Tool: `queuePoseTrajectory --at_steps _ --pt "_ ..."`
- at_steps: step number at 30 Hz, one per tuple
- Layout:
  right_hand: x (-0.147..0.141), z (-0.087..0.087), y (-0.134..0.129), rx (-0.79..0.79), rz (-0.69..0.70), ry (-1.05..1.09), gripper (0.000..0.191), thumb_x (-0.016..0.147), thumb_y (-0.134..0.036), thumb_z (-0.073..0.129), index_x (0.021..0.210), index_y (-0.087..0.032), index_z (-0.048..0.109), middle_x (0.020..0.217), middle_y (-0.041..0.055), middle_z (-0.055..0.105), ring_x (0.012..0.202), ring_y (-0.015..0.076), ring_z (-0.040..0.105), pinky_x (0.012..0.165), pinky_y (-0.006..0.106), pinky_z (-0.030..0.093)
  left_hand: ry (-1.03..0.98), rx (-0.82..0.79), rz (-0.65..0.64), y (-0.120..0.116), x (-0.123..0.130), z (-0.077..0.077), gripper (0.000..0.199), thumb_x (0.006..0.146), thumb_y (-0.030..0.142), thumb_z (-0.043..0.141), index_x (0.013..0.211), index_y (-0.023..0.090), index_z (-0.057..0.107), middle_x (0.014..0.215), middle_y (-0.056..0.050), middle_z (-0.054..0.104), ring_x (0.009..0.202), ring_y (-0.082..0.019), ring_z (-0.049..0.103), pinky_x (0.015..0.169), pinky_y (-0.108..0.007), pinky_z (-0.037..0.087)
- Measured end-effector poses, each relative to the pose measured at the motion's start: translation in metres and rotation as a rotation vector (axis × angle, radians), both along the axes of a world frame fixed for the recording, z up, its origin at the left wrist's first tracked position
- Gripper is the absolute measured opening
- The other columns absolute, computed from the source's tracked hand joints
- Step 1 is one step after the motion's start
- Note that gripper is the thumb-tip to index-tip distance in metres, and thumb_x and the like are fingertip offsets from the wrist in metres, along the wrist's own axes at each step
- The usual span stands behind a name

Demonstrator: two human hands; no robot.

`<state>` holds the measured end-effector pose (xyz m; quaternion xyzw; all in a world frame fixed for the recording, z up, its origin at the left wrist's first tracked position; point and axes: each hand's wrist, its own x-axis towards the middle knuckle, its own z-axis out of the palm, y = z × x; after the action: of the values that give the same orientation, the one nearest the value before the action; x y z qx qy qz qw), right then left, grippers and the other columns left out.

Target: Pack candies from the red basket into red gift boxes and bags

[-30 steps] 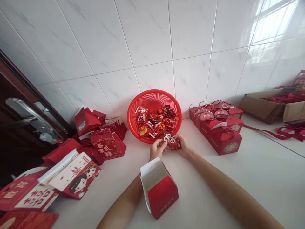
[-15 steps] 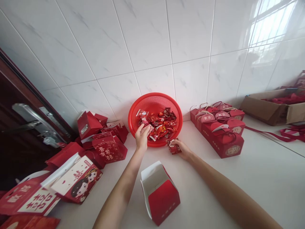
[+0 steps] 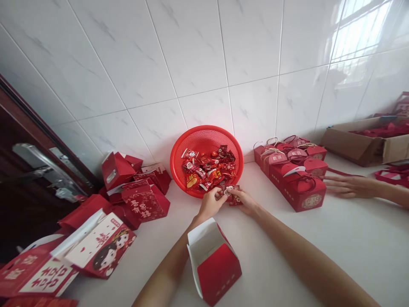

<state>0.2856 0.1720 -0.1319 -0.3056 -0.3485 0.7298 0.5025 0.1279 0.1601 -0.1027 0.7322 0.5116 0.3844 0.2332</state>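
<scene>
The basket [image 3: 207,138] is plastic, the front box [image 3: 220,269] smooth card, tiles [image 3: 204,51] glossy.

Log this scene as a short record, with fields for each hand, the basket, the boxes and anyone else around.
Right hand: holds small red wrapped packets
Left hand: at the packets' left edge; its own grip is unclear
Basket: round red plastic basket, holding assorted wrapped sweets
Nearest box: open red cardboard box with white inside
Left side: jumbled red-and-white cardboard boxes
Right side: red cardboard boxes with cord handles
Other person: one hand beside those handled boxes
</scene>
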Motion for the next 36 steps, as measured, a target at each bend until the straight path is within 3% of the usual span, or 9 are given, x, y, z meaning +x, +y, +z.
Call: queuePoseTrajectory --at_steps 7,11,14,19,25,28,36 --pt "-0.001 0.000 0.000 0.020 0.051 0.016 0.027 0.068 -0.031 0.081 0.090 -0.017 0.071 0.079 0.0042 0.075 0.065 0.0163 0.069 0.053 0.024 0.050 0.026 0.176 0.033 0.010 -0.011 0.008 0.017 0.087 0.028 0.055 0.090 0.020 0.069 0.084 -0.005 0.075 0.069 -0.018 0.071 0.067 -0.029 0.057" --pt "-0.001 -0.002 0.001 0.029 0.073 0.015 0.027 0.072 -0.031 0.079 0.093 -0.016 0.071 0.081 0.0071 0.077 0.070 0.0183 0.072 0.058 0.025 0.053 0.220 0.316 0.089 0.021 -0.013 0.010 0.019 0.085 0.018 0.055 0.091 0.020 0.073 0.095 -0.008 0.076 0.089 -0.023 0.072 0.083 -0.035 0.058" --pt "-0.002 -0.002 0.001 0.033 0.068 0.020 0.023 0.074 -0.031 0.077 0.091 -0.017 0.071 0.082 0.0074 0.077 0.069 0.0176 0.072 0.057 0.024 0.052 0.331 0.322 0.076 0.028 -0.012 0.008 0.033 0.082 0.010 0.055 0.106 0.020 0.074 0.107 -0.009 0.076 0.101 -0.026 0.071 0.092 -0.038 0.056" --pt "-0.002 0.001 -0.001 0.030 0.077 0.028 0.021 0.075 -0.030 0.076 0.090 -0.016 0.071 0.082 0.0094 0.077 0.068 0.0184 0.072 0.051 0.023 0.049 0.348 0.418 0.116 0.039 -0.009 0.001 0.050 0.082 0.007 0.054 0.130 0.018 0.065 0.128 -0.014 0.069 0.120 -0.031 0.063 0.103 -0.044 0.050" --pt "-0.003 0.005 -0.002 0.037 0.063 0.055 0.020 0.073 -0.028 0.077 0.088 -0.017 0.069 0.075 0.0065 0.075 0.068 0.0187 0.072 0.056 0.024 0.051 0.417 0.353 0.129 0.045 -0.002 0.003 0.040 0.083 0.009 0.060 0.120 0.020 0.069 0.112 -0.013 0.075 0.105 -0.031 0.068 0.095 -0.041 0.050" --pt "-0.002 0.006 -0.002 0.037 0.064 0.056 0.019 0.074 -0.028 0.078 0.086 -0.018 0.069 0.076 0.0066 0.075 0.066 0.0179 0.070 0.054 0.024 0.050 0.405 0.354 0.146 0.044 0.001 0.004 0.037 0.083 0.009 0.060 0.116 0.020 0.071 0.114 -0.014 0.074 0.106 -0.032 0.067 0.096 -0.043 0.049" --pt "-0.002 0.005 -0.001 0.029 0.059 0.051 0.022 0.073 -0.032 0.079 0.085 -0.017 0.068 0.071 0.0058 0.073 0.062 0.0159 0.067 0.051 0.022 0.046 0.123 0.366 0.073 0.031 0.000 0.005 0.023 0.089 0.021 0.055 0.101 0.020 0.074 0.103 -0.012 0.076 0.098 -0.028 0.070 0.091 -0.041 0.054"
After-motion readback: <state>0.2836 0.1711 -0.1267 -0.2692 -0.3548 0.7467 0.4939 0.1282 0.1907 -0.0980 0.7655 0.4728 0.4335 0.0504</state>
